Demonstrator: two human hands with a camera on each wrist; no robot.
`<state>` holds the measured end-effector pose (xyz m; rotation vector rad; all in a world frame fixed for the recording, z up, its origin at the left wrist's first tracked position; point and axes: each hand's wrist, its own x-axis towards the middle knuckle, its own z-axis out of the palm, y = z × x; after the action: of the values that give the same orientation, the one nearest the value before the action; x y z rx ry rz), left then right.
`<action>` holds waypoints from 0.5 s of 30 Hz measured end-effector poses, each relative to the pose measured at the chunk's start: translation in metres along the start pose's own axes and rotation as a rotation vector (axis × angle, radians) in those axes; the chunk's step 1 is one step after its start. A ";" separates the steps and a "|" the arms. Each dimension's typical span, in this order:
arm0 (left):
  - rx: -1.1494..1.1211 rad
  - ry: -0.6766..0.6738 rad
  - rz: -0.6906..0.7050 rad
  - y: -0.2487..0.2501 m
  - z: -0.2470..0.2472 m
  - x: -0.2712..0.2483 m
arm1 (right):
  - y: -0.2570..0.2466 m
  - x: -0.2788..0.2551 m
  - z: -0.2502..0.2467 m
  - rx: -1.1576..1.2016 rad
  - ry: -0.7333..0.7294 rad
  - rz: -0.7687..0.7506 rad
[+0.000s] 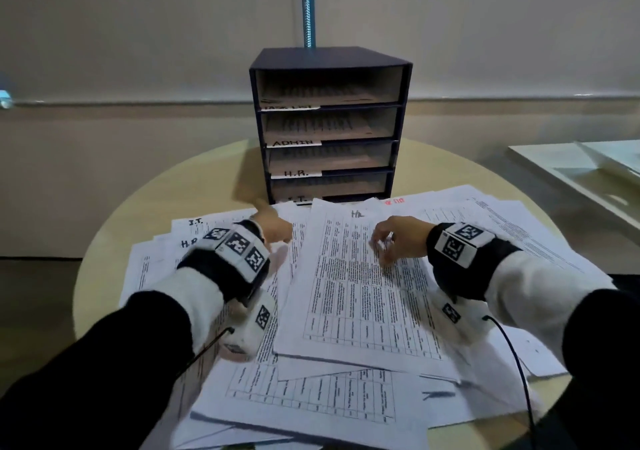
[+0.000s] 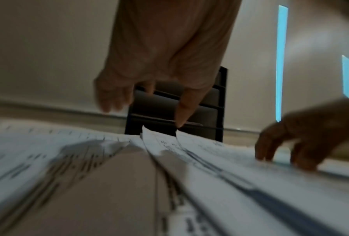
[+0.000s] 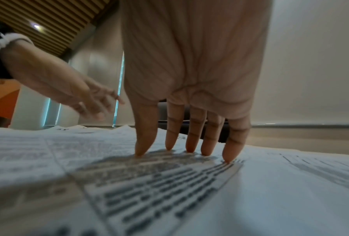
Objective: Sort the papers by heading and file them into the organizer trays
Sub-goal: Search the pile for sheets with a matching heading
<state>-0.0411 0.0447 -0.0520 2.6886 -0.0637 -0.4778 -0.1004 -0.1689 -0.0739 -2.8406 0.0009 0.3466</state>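
Several printed sheets lie spread over the round table (image 1: pixel 145 200). On top in the middle is a sheet headed H.R. (image 1: pixel 353 276). My right hand (image 1: pixel 391 241) rests on it with straight fingertips (image 3: pixel 228 153) pressing the paper. My left hand (image 1: pixel 273 224) hovers over the sheets at the left, fingers loose, its index fingertip (image 2: pixel 182 115) near a raised paper edge (image 2: pixel 149 135); it holds nothing. Sheets headed I.T. (image 1: pixel 195 222) and H.R. (image 1: pixel 188 243) show at the far left. The dark organizer (image 1: pixel 329 124) stands behind, its trays labelled ADMIN (image 1: pixel 292 143), H.R. (image 1: pixel 296 173) and I.T. (image 1: pixel 298 199).
The organizer's trays each hold some paper. A white table or shelf (image 1: pixel 568 169) stands to the right. A wall with a cable strip (image 1: pixel 307 6) rises behind the organizer. Papers overhang the table's near edge.
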 end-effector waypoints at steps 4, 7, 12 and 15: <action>-0.035 0.100 0.105 0.015 0.013 -0.002 | 0.003 -0.001 0.007 0.036 0.058 -0.017; 0.003 -0.104 0.023 0.024 0.020 -0.002 | 0.005 -0.001 0.010 0.054 0.068 -0.023; -0.105 -0.204 0.030 0.034 0.021 -0.003 | 0.004 -0.005 0.012 0.076 0.073 -0.008; -0.155 -0.221 0.098 0.027 0.026 -0.004 | 0.001 -0.009 0.013 0.140 0.078 0.001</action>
<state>-0.0532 0.0107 -0.0619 2.4587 -0.2112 -0.7170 -0.1120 -0.1668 -0.0843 -2.7130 0.0413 0.2259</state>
